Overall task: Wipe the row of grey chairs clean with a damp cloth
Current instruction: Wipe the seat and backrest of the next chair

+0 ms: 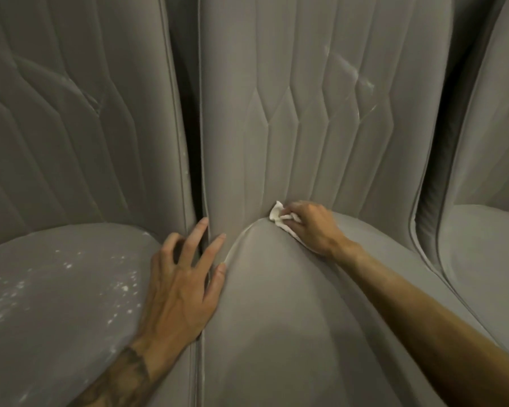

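Three grey upholstered chairs stand side by side. The middle chair [276,318] fills the centre, its quilted backrest rising above. My right hand [312,227] grips a small white cloth [278,214] and holds it in the crease where the middle seat meets its backrest. My left hand [185,277] rests with fingers spread on the left edge of the middle seat, across the gap to the left chair [56,289]. White specks dot the left chair's seat. Pale streaks mark the middle backrest at upper right.
The right chair [482,259] shows at the right edge, seat and backrest partly in view. Dark narrow gaps separate the chairs' backrests. Upholstery fills the whole view; no floor or other objects show.
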The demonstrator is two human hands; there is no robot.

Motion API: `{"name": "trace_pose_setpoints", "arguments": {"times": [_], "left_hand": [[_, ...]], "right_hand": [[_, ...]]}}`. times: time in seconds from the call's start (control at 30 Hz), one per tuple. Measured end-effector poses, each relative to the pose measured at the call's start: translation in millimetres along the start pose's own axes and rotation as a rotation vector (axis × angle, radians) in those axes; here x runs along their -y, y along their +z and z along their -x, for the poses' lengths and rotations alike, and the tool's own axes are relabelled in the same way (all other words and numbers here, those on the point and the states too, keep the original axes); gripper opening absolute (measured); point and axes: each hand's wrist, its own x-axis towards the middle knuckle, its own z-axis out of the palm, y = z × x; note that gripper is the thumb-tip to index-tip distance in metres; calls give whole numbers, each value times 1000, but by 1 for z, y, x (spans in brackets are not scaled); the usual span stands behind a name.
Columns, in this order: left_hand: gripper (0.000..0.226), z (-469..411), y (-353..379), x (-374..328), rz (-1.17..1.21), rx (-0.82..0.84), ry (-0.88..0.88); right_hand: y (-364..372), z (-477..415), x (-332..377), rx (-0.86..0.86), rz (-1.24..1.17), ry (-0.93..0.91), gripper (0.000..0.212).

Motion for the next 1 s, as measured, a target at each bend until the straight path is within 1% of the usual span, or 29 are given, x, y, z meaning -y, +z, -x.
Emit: {"name": "trace_pose_setpoints", "arguments": {"times": [0.03,0.07,0.17,0.23,0.27,0.37,0.4,0.47,0.5,0.53,0.6,0.63,0.67,0.7,0.77,0.83,0.9,0.93,1.0], "left_hand": [[50,0,0,0,5,-2,2],[50,-1,0,1,9,-3,3],[50,0,2,0,6,7,1],[50,-1,3,1,11,-1,-3],[50,-1,3,1,15,-4,-2],[50,-1,2,1,16,-1,4],[50,-1,1,1,9,2,7],[50,0,0,1,12,7,4],[50,-1,0,1,16,4,3],[49,-1,0,2,19,2,2],[49,-1,1,2,15,1,2],[49,-1,1,1,14,3,2],[49,-1,1,1,15,7,2],[49,-2,1,1,17,11,0],[49,-1,1,2,16,13,-4],[49,0,0,2,6,12,4],[49,0,-1,2,8,15,6],[49,-1,-2,2,9,17,3],[49,-2,-2,1,11,24,-3]], "right_hand": [[-6,1,-7,3,4,-24,18],[-11,3,-17,-36,19,-13,19],[-11,14,-36,-220,52,184,19],[2,9,-23,-237,63,238,21],[9,4,-8,-212,41,209,22],[29,-4,40,-52,-70,-24,20],[31,-4,49,-14,-86,-72,19],[24,-2,45,56,-98,-141,20],[18,-2,34,45,-78,-170,20],[12,-2,21,10,-63,-157,20],[4,-3,4,-90,-48,-20,22],[6,-3,5,-122,-29,28,24],[12,-3,14,-127,-17,25,24],[21,-1,28,-107,-20,-14,26],[35,13,59,-33,-89,-150,30],[35,28,72,60,-139,-284,25],[25,24,62,103,-142,-348,18],[19,15,55,83,-126,-309,16],[13,-4,43,-5,-92,-136,20]]}}
